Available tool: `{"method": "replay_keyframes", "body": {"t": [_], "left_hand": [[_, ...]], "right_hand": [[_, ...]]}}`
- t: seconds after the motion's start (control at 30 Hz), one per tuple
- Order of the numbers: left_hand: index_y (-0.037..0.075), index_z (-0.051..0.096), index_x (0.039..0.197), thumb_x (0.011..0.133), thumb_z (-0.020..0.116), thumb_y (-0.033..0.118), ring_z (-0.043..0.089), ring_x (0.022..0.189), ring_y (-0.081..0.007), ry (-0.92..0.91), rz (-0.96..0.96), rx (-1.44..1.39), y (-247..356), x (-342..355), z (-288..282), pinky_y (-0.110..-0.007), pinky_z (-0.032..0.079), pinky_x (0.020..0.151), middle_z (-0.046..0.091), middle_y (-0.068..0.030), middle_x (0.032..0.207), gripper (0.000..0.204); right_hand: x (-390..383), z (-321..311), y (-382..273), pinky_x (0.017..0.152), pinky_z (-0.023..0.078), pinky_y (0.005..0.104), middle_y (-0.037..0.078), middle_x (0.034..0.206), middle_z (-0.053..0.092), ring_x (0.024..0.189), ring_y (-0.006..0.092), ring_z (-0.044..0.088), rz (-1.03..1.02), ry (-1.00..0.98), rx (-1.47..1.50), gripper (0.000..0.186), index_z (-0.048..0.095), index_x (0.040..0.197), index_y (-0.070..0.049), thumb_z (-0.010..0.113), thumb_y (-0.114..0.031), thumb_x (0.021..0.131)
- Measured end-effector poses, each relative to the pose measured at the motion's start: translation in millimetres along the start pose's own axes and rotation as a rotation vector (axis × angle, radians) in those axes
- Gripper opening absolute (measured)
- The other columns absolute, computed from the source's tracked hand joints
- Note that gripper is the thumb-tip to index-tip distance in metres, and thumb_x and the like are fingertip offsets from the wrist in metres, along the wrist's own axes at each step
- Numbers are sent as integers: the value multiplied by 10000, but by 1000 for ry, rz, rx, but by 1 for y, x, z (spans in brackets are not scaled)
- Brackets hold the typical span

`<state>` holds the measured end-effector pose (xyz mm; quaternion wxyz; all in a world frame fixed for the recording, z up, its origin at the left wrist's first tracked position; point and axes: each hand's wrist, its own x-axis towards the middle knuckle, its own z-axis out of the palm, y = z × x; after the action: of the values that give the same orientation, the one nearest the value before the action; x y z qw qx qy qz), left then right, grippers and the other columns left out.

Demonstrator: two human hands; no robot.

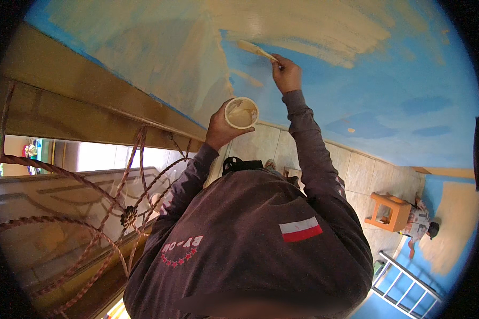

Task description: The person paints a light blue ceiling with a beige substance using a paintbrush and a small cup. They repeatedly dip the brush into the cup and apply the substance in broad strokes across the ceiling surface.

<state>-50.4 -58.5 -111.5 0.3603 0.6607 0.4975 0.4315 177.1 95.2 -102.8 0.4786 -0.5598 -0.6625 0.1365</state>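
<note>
Right hand (287, 73) outstretched with brush (257, 50), left hand (219, 129) (nearer) cupping tub (240, 127)

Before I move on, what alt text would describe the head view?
A person's right hand holds a paintbrush at a blue wall partly covered with cream paint, while the left hand holds a round tub of similar paint. A twisted metal grille is at left; another person, an orange stool and a ladder are at lower right.

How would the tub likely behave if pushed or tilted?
The tub is probably light: the left hand alone holds it. Its paint sits below the rim, so a slight tilt likely won't spill it, though a hard push might.
</note>
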Motion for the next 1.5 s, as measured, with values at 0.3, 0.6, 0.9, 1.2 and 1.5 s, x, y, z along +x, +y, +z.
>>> {"method": "replay_keyframes", "body": {"t": [0.3, 0.6, 0.9, 1.2, 1.5], "left_hand": [[33, 561, 1321, 598, 997, 315, 657, 1165, -263, -61, 78, -6, 15, 13, 7, -394, 531, 1006, 672, -142, 1249, 891], [44, 559, 1332, 590, 998, 338, 656, 1174, -263, -137, 53, 5, 17, 18, 22, -410, 544, 991, 659, -144, 1271, 912], [21, 559, 1328, 612, 993, 254, 655, 1168, -242, -170, 35, -1, 13, 17, 33, -387, 530, 1017, 678, -135, 1253, 869], [30, 548, 1345, 614, 992, 286, 651, 1183, -268, -196, 46, 17, 23, 18, 39, -410, 529, 1020, 668, -146, 1266, 893], [36, 530, 1354, 629, 983, 342, 651, 1178, -270, -166, 97, 37, 11, 18, 43, -408, 536, 998, 661, -148, 1269, 908]], "right_hand": [[-26, -86, 61, 731, 585, 398, 160, 923, 744, 797, 316, 729, -2, 114, -151, 218, 766, 1111, -135, 697, -190, 912], [-50, -166, 106, 680, 586, 375, 149, 914, 748, 742, 269, 739, 100, 195, -299, 207, 771, 1112, -144, 711, -223, 930], [-88, -208, 131, 661, 561, 406, 179, 864, 731, 734, 291, 725, 134, 298, -514, 238, 771, 1127, -117, 693, -245, 943], [-137, -212, 138, 739, 574, 401, 197, 958, 743, 849, 333, 736, 396, 472, -432, 244, 750, 1144, -69, 673, -193, 948], [-195, -185, 68, 642, 505, 274, 73, 832, 711, 708, 107, 614, 499, 305, 49, 266, 722, 1130, 20, 707, -182, 958]]}}
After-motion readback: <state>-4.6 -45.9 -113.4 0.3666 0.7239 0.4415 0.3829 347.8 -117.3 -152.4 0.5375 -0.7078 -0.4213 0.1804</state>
